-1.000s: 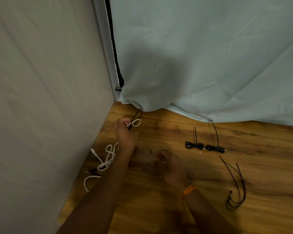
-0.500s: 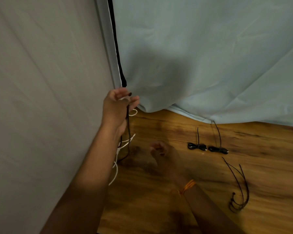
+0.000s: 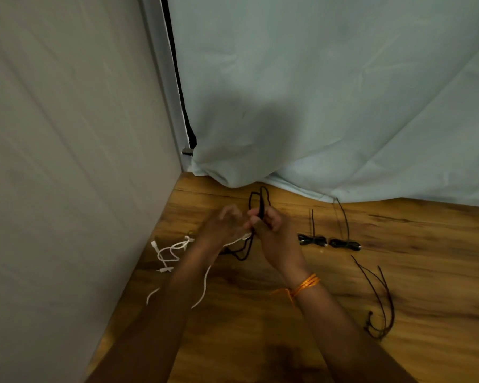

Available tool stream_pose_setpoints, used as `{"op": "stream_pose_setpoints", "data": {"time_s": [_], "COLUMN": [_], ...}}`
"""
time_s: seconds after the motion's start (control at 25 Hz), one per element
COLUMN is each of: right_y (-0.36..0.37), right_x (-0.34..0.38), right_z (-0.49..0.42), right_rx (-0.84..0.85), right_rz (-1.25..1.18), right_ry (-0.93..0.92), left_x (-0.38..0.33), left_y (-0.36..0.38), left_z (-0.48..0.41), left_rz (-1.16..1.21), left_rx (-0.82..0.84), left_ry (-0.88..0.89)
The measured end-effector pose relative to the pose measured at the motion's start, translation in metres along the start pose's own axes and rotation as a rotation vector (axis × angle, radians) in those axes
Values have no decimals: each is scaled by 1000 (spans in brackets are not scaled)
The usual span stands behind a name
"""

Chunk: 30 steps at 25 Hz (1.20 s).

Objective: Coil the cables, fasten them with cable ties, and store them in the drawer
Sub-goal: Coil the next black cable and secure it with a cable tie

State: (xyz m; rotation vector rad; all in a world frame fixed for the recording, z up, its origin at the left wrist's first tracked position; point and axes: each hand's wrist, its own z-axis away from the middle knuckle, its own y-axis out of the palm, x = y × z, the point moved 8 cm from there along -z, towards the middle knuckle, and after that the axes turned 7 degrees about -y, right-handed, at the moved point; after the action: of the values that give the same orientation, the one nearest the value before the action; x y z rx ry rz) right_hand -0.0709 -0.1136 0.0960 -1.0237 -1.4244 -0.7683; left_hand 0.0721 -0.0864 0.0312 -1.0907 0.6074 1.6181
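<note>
Right hand (image 3: 266, 231) gripping black cable (image 3: 261, 200), left hand (image 3: 221, 225) blurred (grip unclear)

The left hand (image 3: 221, 226) has dropped from its raised position to sit just beside the right hand (image 3: 268, 228). The right hand now grips the black cable (image 3: 261, 203), whose loops rise above its fist. The white cable (image 3: 185, 243) lies slack to the left of both hands.

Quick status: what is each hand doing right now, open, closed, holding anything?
Left hand: blurred, fingers curled by the white cable; a grip cannot be told.
Right hand: grips the black cable.
</note>
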Motion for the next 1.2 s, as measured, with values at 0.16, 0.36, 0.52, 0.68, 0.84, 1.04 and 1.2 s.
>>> {"op": "stream_pose_setpoints", "data": {"time_s": [0.16,0.36,0.52,0.68,0.84,1.04,1.2], "right_y": [-17,-45,-69,-101,-99,-80,-76], "right_x": [16,53,83,108,97,70,52], "right_z": [0,10,21,26,17,11,6], "right_rx": [-57,-204,-368,-558,-451,-345,-304], "right_rz": [53,-6,-78,-203,-141,-86,-101], "right_ry": [-63,-201,-303,-389,-318,-211,-156], "left_x": [39,57,84,71,60,-4,-23], "left_y": [12,-10,-39,-60,-66,-18,28], "left_z": [-7,-16,-38,-41,-34,-5,17], "left_rz": [-609,-707,-597,-702,-817,-637,-338], "left_rx": [9,-202,-120,-271,-438,-370,8], "left_ry": [79,54,-121,-107,-69,177,215]}}
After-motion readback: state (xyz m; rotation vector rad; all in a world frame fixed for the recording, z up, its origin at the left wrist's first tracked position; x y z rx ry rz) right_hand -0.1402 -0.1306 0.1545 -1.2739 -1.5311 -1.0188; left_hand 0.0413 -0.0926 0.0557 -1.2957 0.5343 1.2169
